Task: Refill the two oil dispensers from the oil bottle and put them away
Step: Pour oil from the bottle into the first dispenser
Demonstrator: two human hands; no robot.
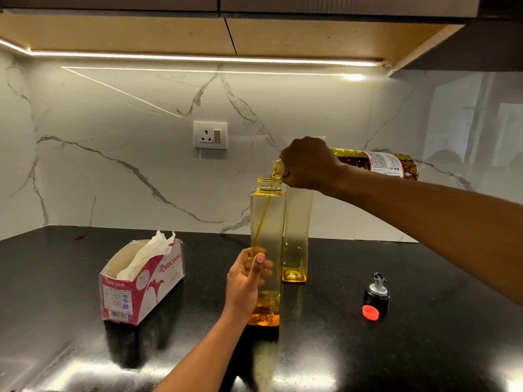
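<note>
Early stage: our right hand (pixel 308 162) is gripping the tipped bottle (pixel 373 164), pouring into the near dispenser (pixel 267 222), which our left hand (pixel 246 275) is clasping on the counter (pixel 424 349); far dispenser (pixel 297 236) is waiting, nearly empty

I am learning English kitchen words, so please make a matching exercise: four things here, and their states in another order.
Things: 1 oil bottle; 2 near dispenser; 3 red cap; 4 tissue box.
States: a on the counter beside the black pourer; b tipped in the right hand; c open, tissue sticking out; d upright in the left hand.
Pairs: 1-b, 2-d, 3-a, 4-c.
</note>
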